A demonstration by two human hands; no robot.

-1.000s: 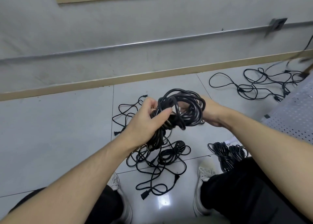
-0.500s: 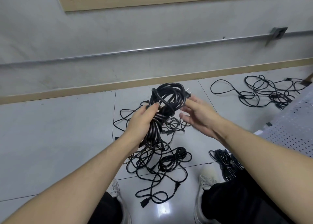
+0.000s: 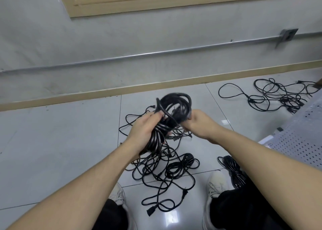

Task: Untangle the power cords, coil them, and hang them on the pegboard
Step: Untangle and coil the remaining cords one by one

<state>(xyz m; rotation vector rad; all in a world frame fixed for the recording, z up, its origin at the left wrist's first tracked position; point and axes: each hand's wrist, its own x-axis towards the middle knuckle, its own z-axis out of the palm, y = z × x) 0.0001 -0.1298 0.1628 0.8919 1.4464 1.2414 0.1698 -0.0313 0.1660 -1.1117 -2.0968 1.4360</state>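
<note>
left hand (image 3: 144, 130): bare forearm reaching forward, fingers curled round the waist of a black coiled power cord bundle (image 3: 172, 111) | right hand (image 3: 198, 123): bare forearm reaching forward, fingers curled on the bundle's right side

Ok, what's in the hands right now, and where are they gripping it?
Both hold the coiled cord bundle: left hand grips round its bunched middle, right hand holds the loop's right side.

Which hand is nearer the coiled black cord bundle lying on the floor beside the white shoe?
Right. The right hand is above the floor bundle; the left hand is farther left.
</note>
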